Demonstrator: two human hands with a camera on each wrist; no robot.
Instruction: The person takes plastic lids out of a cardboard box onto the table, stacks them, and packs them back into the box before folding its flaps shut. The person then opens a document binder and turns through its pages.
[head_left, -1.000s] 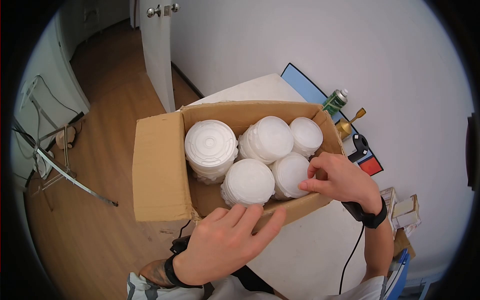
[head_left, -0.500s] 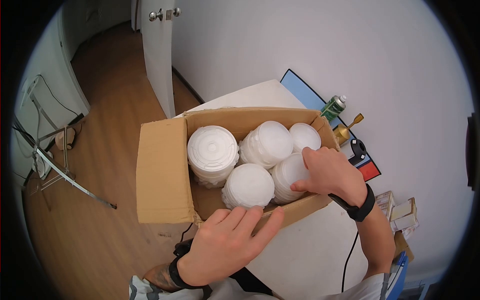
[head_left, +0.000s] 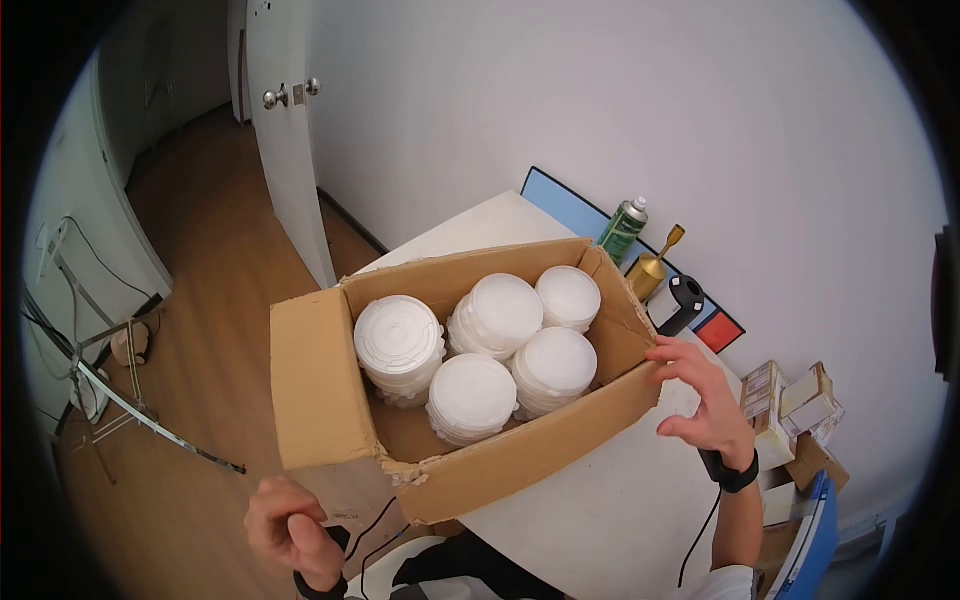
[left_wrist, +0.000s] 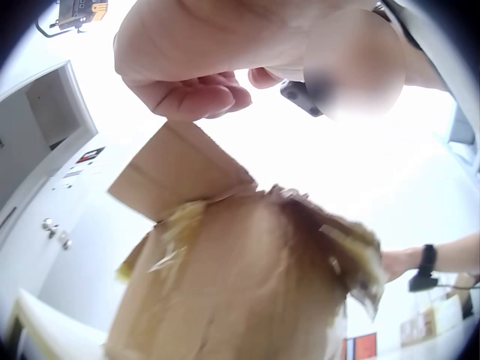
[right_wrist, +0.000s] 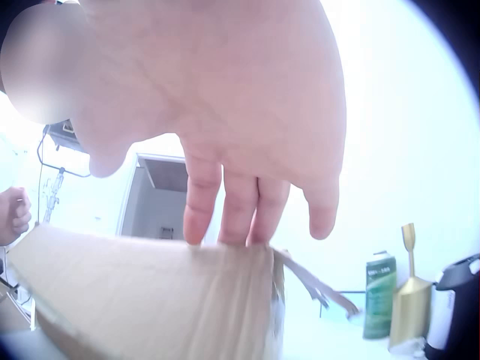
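Observation:
A cardboard box (head_left: 530,455) stands on the white table with its left flap (head_left: 322,380) folded outward. Inside it are several stacks of white round plastic lids (head_left: 472,392), some in clear wrapping. My right hand (head_left: 703,400) is at the box's near right corner, its fingertips on the top edge and its thumb apart from the wall. In the right wrist view those fingers (right_wrist: 238,214) reach down to the rim. My left hand (head_left: 290,530) is off the box, below the flap, fingers loosely curled and holding nothing.
Behind the box's right end stand a green spray can (head_left: 622,230), a brass-coloured vessel (head_left: 648,272) and a black-and-white device (head_left: 677,302). Small boxes (head_left: 800,405) are piled right of the table (head_left: 610,490). A door (head_left: 290,150) stands ajar at the back; a metal frame (head_left: 140,410) is at left.
My left hand has left the near edge and moved left and down. My right hand has come off the lid stack to the box's right corner. The box appears turned and lower in view.

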